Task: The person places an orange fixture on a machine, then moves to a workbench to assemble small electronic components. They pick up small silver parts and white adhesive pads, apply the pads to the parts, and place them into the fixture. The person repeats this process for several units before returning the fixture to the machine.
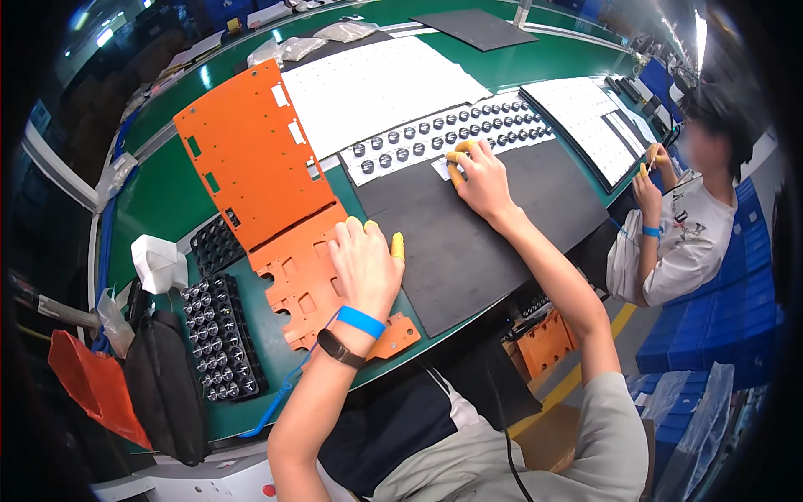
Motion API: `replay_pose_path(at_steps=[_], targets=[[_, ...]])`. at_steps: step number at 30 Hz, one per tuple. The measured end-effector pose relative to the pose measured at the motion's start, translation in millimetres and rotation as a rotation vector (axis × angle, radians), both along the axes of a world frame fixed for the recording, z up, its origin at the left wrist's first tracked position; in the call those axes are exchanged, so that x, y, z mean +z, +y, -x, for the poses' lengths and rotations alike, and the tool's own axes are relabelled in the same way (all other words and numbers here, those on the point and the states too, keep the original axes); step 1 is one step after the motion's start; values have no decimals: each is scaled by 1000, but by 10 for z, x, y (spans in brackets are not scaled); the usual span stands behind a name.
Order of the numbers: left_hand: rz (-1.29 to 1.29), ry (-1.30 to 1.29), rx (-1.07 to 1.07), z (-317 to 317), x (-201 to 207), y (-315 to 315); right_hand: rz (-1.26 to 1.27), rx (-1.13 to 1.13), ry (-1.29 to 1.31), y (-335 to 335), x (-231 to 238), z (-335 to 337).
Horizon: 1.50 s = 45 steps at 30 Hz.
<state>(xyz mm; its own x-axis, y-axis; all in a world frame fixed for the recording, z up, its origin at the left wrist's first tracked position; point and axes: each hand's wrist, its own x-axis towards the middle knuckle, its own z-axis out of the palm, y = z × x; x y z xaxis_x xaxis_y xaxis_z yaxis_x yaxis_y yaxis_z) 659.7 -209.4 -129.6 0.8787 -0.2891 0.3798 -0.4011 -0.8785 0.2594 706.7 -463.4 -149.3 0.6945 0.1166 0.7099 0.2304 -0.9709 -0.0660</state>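
At lower left, a black tray (222, 339) of shiny round parts stands on the green tabletop (150, 213). Right of it, a two-panel orange fixture (251, 151) runs from upper left to centre, its lower end beneath my left hand (365, 261), open and unclenched. A dark mat (489, 217) lies between my hands, which are well apart. At upper centre, my right hand (485, 180) bunches its fingers over black round parts (385, 160); I cannot tell whether it grips one. Far right, a co-worker's shirt (698, 238) bears dark lettering, near blue crates (715, 322).
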Motion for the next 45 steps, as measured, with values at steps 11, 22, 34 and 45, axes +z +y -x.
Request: replay_pose_path(at_steps=[11, 22, 34, 45], targets=[[-21, 5, -5, -20, -14, 1, 4, -23, 6, -16, -19, -52], [-2, 50, 9, -11, 1, -17, -100, 88, -7, 315, 248, -244], [30, 35, -3, -6, 49, -12, -127, -418, 598, 795, 87, -1808], [17, 39, 6, -31, 12, 6, -33, -421, 804, 935, 86, -1940]])
